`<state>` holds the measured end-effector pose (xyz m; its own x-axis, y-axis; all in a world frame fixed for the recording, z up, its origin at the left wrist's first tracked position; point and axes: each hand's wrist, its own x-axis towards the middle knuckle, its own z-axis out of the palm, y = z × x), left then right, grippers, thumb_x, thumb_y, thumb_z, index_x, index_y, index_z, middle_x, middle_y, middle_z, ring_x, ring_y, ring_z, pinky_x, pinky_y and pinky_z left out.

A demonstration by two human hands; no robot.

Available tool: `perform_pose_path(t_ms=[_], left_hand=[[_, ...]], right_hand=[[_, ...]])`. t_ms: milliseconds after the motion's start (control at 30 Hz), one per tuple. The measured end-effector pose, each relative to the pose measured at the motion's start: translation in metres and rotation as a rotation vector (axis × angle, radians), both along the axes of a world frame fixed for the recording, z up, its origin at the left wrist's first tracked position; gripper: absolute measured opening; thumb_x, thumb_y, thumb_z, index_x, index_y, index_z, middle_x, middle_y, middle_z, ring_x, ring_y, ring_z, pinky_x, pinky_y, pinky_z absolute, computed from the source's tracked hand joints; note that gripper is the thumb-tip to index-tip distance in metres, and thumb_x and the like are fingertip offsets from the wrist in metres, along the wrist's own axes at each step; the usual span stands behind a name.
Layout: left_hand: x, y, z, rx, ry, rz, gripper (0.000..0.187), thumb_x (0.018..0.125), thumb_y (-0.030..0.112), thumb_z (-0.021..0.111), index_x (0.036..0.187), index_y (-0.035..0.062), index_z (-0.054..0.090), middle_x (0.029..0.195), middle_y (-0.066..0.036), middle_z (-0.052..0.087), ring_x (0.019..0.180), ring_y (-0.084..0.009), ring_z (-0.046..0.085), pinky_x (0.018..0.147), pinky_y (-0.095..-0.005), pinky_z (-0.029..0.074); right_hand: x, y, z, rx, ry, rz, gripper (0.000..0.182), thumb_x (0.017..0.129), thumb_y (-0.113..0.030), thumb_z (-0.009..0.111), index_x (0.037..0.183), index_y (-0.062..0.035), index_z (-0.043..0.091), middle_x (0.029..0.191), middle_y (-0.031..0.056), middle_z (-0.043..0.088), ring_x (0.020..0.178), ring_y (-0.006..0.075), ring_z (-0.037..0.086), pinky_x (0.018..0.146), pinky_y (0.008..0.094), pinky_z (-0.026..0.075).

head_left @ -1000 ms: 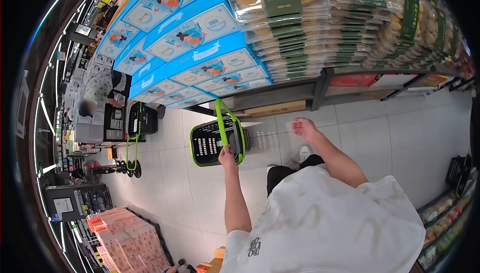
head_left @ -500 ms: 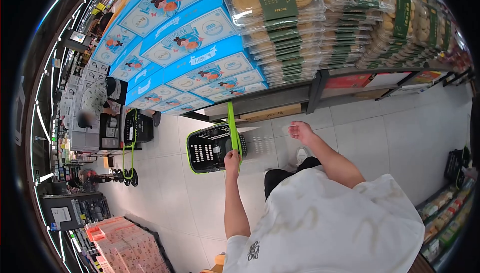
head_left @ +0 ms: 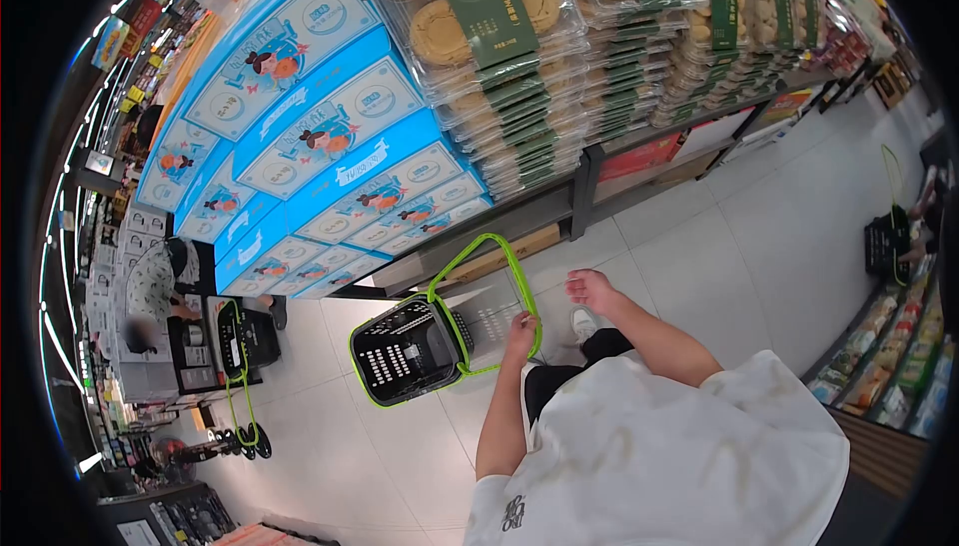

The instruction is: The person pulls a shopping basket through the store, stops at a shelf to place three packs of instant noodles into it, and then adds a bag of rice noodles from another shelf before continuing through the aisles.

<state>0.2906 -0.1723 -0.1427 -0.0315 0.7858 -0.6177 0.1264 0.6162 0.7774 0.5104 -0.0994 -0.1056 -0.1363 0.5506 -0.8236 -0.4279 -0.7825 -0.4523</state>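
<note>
— What's left of the grip?
— A black basket [head_left: 405,351], hanging low over the floor [head_left: 330,446].
— And the left hand [head_left: 519,327]?
— Closed on its green handle [head_left: 499,256].
— The right hand [head_left: 591,289]?
— Just right of that, loosely open, holding nothing, below the shelf [head_left: 559,201].

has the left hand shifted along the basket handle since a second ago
Yes. The left hand now grips the green handle loop out past the shopping basket, toward the person's white shoe; earlier it was over the basket's rim.
</note>
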Motion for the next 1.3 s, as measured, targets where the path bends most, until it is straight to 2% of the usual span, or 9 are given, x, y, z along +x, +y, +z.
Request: perform_pose_path(t_ms=[67, 267, 367, 567, 767, 967, 1033, 1200, 1300], left_hand=[[0.007, 0.000, -0.007, -0.062, -0.020, -0.033, 0.045, 0.089, 0.026, 0.055, 0.127, 0.0054, 0.044, 0.110, -0.013, 0.056, 0.093, -0.0201, 0.055, 0.076, -0.0312, 0.045], [0.015, -0.007, -0.027, -0.105, -0.063, -0.036, 0.051, 0.085, 0.027, 0.057, 0.129, 0.0062, 0.043, 0.104, -0.011, 0.057, 0.089, -0.0186, 0.053, 0.076, -0.0312, 0.043], [0.008, -0.008, 0.008, -0.157, -0.036, -0.018, 0.037, 0.088, 0.027, 0.055, 0.114, 0.0010, 0.047, 0.085, -0.008, 0.058, 0.076, -0.0156, 0.053, 0.068, -0.0290, 0.044], [-0.037, -0.012, -0.002, -0.151, -0.321, 0.053, 0.025, 0.091, 0.030, 0.052, 0.081, 0.0070, 0.049, 0.065, -0.001, 0.046, 0.056, -0.0113, 0.046, 0.052, -0.0277, 0.042], [-0.065, -0.034, 0.026, -0.132, -0.395, 0.089, 0.026, 0.090, 0.030, 0.054, 0.077, 0.0075, 0.049, 0.062, 0.001, 0.044, 0.051, -0.0115, 0.044, 0.050, -0.0278, 0.040], [-0.089, -0.059, 0.040, 0.027, -0.206, 0.012, 0.023, 0.081, 0.017, 0.064, 0.072, 0.0081, 0.046, 0.060, 0.000, 0.045, 0.048, -0.0106, 0.043, 0.046, -0.0264, 0.037], [-0.095, -0.067, 0.045, 0.042, -0.136, 0.045, 0.020, 0.075, 0.008, 0.066, 0.073, 0.0070, 0.046, 0.062, 0.000, 0.045, 0.054, -0.0100, 0.045, 0.051, -0.0269, 0.038], [-0.106, -0.086, 0.029, 0.143, -0.019, 0.042, 0.021, 0.065, -0.003, 0.064, 0.074, 0.0054, 0.046, 0.064, -0.001, 0.047, 0.057, -0.0109, 0.046, 0.052, -0.0274, 0.038], [-0.107, -0.096, 0.028, 0.184, 0.016, 0.013, 0.020, 0.064, -0.003, 0.062, 0.071, 0.0064, 0.046, 0.062, 0.000, 0.047, 0.052, -0.0103, 0.046, 0.047, -0.0268, 0.036]], right_hand=[[0.000, -0.011, 0.001, -0.010, -0.017, -0.027, 0.023, 0.087, -0.021, 0.046, 0.104, -0.0091, 0.055, 0.087, 0.0083, 0.062, 0.081, 0.0216, 0.060, 0.072, 0.0371, 0.048], [0.000, -0.055, 0.013, -0.008, -0.070, -0.122, 0.020, 0.089, -0.019, 0.046, 0.105, -0.0081, 0.053, 0.093, 0.0096, 0.061, 0.087, 0.0231, 0.059, 0.076, 0.0384, 0.048], [-0.003, -0.077, 0.017, -0.001, -0.097, -0.195, 0.020, 0.088, -0.017, 0.047, 0.106, -0.0074, 0.051, 0.095, 0.0101, 0.060, 0.089, 0.0236, 0.059, 0.077, 0.0388, 0.049], [-0.026, -0.106, 0.010, 0.012, -0.081, -0.317, 0.021, 0.088, -0.015, 0.049, 0.108, -0.0068, 0.048, 0.096, 0.0103, 0.060, 0.088, 0.0243, 0.060, 0.078, 0.0394, 0.049], [-0.076, -0.108, 0.014, -0.001, -0.068, -0.279, 0.016, 0.089, -0.020, 0.048, 0.101, -0.0081, 0.050, 0.093, 0.0095, 0.062, 0.086, 0.0233, 0.060, 0.076, 0.0388, 0.049], [-0.122, -0.109, 0.007, -0.035, -0.003, -0.175, 0.023, 0.093, -0.031, 0.044, 0.085, -0.0106, 0.050, 0.089, 0.0091, 0.062, 0.085, 0.0242, 0.059, 0.077, 0.0402, 0.047], [-0.135, -0.109, 0.005, -0.034, 0.026, -0.123, 0.026, 0.094, -0.033, 0.042, 0.083, -0.0109, 0.049, 0.088, 0.0091, 0.062, 0.085, 0.0242, 0.059, 0.077, 0.0409, 0.047], [-0.164, -0.108, 0.015, 0.014, 0.029, -0.011, 0.008, 0.089, -0.018, 0.047, 0.091, -0.0101, 0.050, 0.089, 0.0092, 0.061, 0.085, 0.0243, 0.059, 0.077, 0.0395, 0.047], [-0.173, -0.104, 0.028, 0.034, 0.006, 0.063, 0.013, 0.085, -0.009, 0.049, 0.098, -0.0098, 0.050, 0.089, 0.0087, 0.060, 0.085, 0.0243, 0.060, 0.077, 0.0391, 0.048]])
